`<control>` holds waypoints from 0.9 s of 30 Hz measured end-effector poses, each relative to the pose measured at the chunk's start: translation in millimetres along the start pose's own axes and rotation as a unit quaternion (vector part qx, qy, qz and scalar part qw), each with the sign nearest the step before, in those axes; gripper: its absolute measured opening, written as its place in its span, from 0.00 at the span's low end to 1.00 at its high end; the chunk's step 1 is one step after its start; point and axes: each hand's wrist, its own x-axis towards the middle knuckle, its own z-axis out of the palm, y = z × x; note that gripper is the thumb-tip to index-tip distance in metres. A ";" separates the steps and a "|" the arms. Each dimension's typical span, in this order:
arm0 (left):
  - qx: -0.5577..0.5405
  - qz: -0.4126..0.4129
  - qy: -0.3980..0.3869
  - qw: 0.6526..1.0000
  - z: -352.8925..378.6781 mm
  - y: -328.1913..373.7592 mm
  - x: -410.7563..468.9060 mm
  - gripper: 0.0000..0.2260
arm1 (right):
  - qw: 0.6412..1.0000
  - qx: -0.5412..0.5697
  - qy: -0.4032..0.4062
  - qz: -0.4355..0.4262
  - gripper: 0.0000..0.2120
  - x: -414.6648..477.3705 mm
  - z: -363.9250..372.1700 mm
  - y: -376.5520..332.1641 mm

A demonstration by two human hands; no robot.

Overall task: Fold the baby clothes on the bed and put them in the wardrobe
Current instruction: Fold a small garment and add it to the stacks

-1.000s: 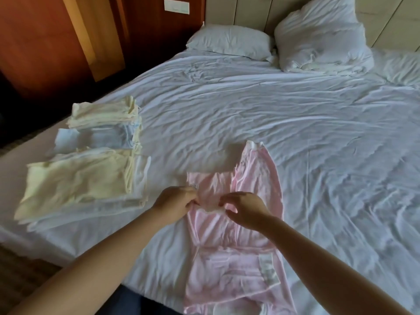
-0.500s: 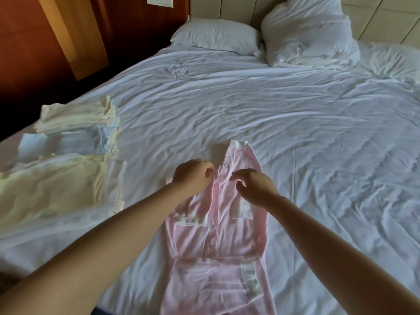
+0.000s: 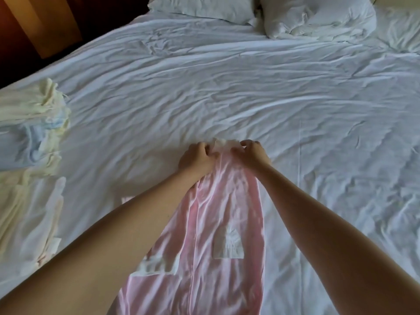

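Pink and floppy, the baby garment (image 3: 227,212) lies flat on the bed (image 3: 250,87) with its long axis running straight away from the person, and the left hand (image 3: 196,159) and right hand (image 3: 252,154) each have a pinching grip on its far white-edged end, the rest trailing back between the arms.

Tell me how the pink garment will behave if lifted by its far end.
Probably floppy: the pink garment lies flat and creased, bunching where the left hand and right hand pinch it. Likely light, since it looks thin. Unlikely to roll.
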 end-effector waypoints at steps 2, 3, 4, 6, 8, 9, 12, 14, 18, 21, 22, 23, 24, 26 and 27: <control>-0.019 -0.005 0.003 1.000 4.6 -4.9 4.8 0.17 | 0.999 0.045 0.013 0.012 0.21 4.9 7.8 5.1; -0.028 -0.006 0.012 1.000 5.7 -6.9 5.8 0.14 | 0.998 0.059 0.016 0.010 0.16 5.9 10.8 7.9; -0.039 -0.004 0.023 0.999 7.0 -9.2 6.0 0.12 | 0.998 0.068 0.017 0.006 0.11 5.7 11.9 9.7; -0.066 0.000 0.033 0.997 7.9 -10.6 2.5 0.07 | 0.995 0.093 0.023 -0.009 0.04 0.5 8.0 9.6; -0.131 0.007 0.034 0.991 3.6 -7.8 -3.3 0.03 | 0.991 0.127 0.029 -0.031 0.05 -9.1 -2.3 7.4; -0.167 0.012 0.038 0.985 -0.8 -5.2 -7.9 0.02 | 0.988 0.141 0.036 -0.043 0.06 -15.9 -9.6 5.9; -0.202 0.068 0.043 0.976 -21.0 7.9 -30.8 0.02 | 0.979 0.179 0.051 -0.088 0.07 -44.9 -36.5 1.1; -0.210 0.111 0.040 0.970 -35.9 17.7 -52.8 0.02 | 0.974 0.188 0.054 -0.117 0.05 -68.2 -56.0 -1.0; -0.214 0.152 0.025 0.965 -56.8 25.1 -104.1 0.05 | 0.965 0.182 0.049 -0.183 0.06 -126.4 -87.6 -5.2; -0.178 0.187 0.022 0.966 -58.8 14.6 -143.3 0.09 | 0.971 0.135 0.052 -0.189 0.05 -168.8 -91.5 3.2; -0.150 0.198 0.025 0.968 -57.5 9.0 -155.8 0.09 | 0.974 0.113 0.052 -0.191 0.07 -181.7 -89.3 8.1; -0.117 0.208 0.028 0.971 -55.8 3.5 -168.4 0.09 | 0.976 0.088 0.047 -0.195 0.09 -193.5 -85.8 14.2; -0.084 0.219 0.033 0.972 -53.0 -2.3 -180.3 0.08 | 0.977 0.058 0.038 -0.202 0.09 -204.9 -80.9 20.8; -0.027 0.238 0.030 0.970 -46.4 -13.5 -200.6 0.07 | 0.976 -0.021 0.023 -0.217 0.09 -226.3 -70.0 33.8; -0.001 0.244 0.023 0.969 -42.7 -19.0 -209.0 0.07 | 0.973 -0.060 0.020 -0.221 0.10 -234.8 -63.9 40.5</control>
